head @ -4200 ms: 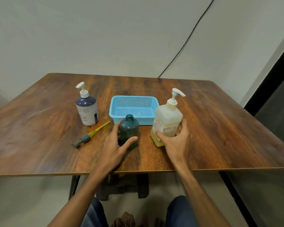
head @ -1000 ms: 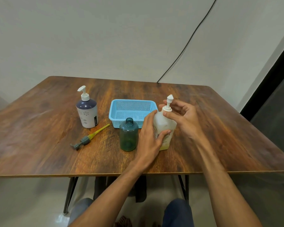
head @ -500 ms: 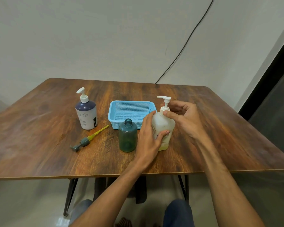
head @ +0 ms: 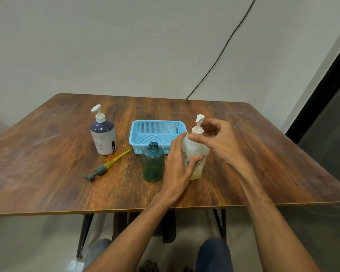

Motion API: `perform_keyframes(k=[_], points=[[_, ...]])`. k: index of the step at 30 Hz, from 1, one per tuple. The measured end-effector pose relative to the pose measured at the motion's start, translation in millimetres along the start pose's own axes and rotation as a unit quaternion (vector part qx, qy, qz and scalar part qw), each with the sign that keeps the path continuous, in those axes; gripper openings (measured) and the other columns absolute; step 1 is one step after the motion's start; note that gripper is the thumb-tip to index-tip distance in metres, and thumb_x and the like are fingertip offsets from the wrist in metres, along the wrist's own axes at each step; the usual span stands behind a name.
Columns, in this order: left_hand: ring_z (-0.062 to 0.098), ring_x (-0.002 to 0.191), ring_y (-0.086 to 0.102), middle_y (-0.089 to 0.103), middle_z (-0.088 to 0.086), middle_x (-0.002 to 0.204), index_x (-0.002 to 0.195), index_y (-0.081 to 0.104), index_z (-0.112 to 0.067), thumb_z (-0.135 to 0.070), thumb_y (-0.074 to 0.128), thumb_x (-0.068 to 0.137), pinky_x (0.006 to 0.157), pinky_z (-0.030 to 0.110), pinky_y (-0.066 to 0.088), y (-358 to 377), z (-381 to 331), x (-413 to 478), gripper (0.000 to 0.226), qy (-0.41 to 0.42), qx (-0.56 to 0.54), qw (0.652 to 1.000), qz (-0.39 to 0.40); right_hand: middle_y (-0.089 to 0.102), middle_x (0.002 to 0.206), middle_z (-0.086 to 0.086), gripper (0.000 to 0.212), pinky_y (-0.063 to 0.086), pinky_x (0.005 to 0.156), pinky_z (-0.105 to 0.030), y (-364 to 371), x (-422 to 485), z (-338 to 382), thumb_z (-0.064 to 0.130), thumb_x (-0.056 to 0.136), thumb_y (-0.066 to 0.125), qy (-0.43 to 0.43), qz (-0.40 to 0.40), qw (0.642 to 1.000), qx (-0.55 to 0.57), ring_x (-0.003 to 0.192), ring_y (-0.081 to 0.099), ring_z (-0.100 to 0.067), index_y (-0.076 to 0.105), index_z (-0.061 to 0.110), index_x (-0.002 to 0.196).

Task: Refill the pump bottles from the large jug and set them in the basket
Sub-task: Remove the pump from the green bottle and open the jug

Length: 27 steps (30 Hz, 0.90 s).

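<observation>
Wood-grain counter (head: 47,163), grey wall (head: 126,46), black cable (head: 220,55) far right. Your left hand (head: 178,165) grips the jug (head: 196,149) body, right hand (head: 220,142) curls round its pump collar; jug stands just right of basket (head: 157,122)

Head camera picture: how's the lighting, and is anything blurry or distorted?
Head view: soft, even light with faint shadows; a dull sheen on the left of the brown wooden table; the right hand looks slightly smeared at the pump of the translucent white jug; the wide lens leans the dark frame at right.
</observation>
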<state>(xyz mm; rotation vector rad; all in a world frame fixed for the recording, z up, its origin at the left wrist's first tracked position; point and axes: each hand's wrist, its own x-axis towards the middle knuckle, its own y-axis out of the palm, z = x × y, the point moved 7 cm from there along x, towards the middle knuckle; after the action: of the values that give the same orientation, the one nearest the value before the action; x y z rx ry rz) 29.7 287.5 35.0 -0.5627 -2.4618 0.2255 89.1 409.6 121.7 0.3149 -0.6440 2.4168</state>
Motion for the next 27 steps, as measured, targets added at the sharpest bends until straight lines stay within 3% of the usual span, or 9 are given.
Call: perform_keyframes(k=[3, 6, 10, 13, 17, 23, 27], points=[[0.001, 0.132, 0.043, 0.047, -0.007, 0.146, 0.151, 0.037, -0.02, -0.034, 0.077, 0.089, 0.105, 0.006, 0.032, 0, -1, 0, 0.075, 0.002, 0.002, 1.0, 0.004, 0.067, 0.074, 0.002, 0.024, 0.054, 0.065, -0.043, 4, 2, -2, 0.026, 0.066, 0.09, -0.003, -0.042, 0.999, -0.024, 0.068, 0.057, -0.012, 0.072, 0.019, 0.08], [-0.002, 0.13, 0.042, 0.045, -0.011, 0.145, 0.151, 0.037, -0.018, -0.036, 0.076, 0.089, 0.103, 0.002, 0.03, -1, -1, 0, 0.075, 0.0, 0.005, 1.0, 0.004, 0.075, 0.087, -0.002, 0.019, 0.06, 0.074, -0.043, 3, 5, -1, 0.008, 0.071, 0.086, 0.016, -0.025, 0.999, 0.025, 0.081, 0.071, -0.02, 0.074, 0.009, 0.087], [-0.006, 0.126, 0.039, 0.041, -0.017, 0.14, 0.151, 0.037, -0.02, -0.035, 0.076, 0.089, 0.1, 0.0, 0.029, 0, 0, 0, 0.075, -0.002, 0.009, 1.0, 0.004, 0.075, 0.097, -0.013, 0.02, 0.06, 0.078, -0.031, -13, 4, 16, -0.004, 0.077, 0.078, 0.013, -0.037, 0.993, 0.107, 0.085, 0.071, -0.016, 0.074, 0.001, 0.096], [-0.013, 0.122, 0.038, 0.039, -0.019, 0.139, 0.152, 0.035, -0.021, -0.035, 0.076, 0.09, 0.099, -0.001, 0.03, 1, 3, 0, 0.076, -0.007, 0.013, 1.0, 0.007, 0.073, 0.1, -0.021, 0.021, 0.06, 0.087, -0.043, -26, 7, 36, -0.004, 0.077, 0.078, -0.014, -0.043, 0.99, 0.135, 0.091, 0.072, -0.03, 0.074, 0.0, 0.097], [-0.023, 0.124, 0.032, 0.037, -0.021, 0.139, 0.152, 0.035, -0.022, -0.035, 0.076, 0.09, 0.099, -0.003, 0.027, 1, 4, 0, 0.076, -0.008, 0.016, 1.0, 0.008, 0.074, 0.103, -0.016, 0.023, 0.058, 0.089, -0.053, -44, 1, 61, -0.002, 0.076, 0.08, -0.055, -0.056, 0.985, 0.155, 0.098, 0.07, -0.037, 0.074, 0.001, 0.098], [-0.009, 0.125, 0.038, 0.044, -0.012, 0.143, 0.151, 0.037, -0.019, -0.033, 0.077, 0.089, 0.099, -0.002, 0.028, 1, 3, 1, 0.076, -0.003, 0.017, 1.0, 0.007, 0.074, 0.103, -0.013, 0.032, 0.058, 0.081, -0.028, -73, -15, 93, 0.001, 0.076, 0.082, -0.123, -0.112, 0.978, 0.122, 0.092, 0.073, -0.022, 0.072, -0.003, 0.106], [-0.005, 0.126, 0.039, 0.044, -0.011, 0.143, 0.151, 0.037, -0.019, -0.033, 0.077, 0.089, 0.099, -0.002, 0.029, 1, 3, 1, 0.076, 0.0, 0.019, 1.0, 0.005, 0.074, 0.101, -0.012, 0.034, 0.057, 0.08, -0.027, -86, -24, 99, 0.006, 0.075, 0.085, -0.151, -0.163, 0.969, 0.104, 0.091, 0.073, -0.02, 0.072, -0.003, 0.105]])
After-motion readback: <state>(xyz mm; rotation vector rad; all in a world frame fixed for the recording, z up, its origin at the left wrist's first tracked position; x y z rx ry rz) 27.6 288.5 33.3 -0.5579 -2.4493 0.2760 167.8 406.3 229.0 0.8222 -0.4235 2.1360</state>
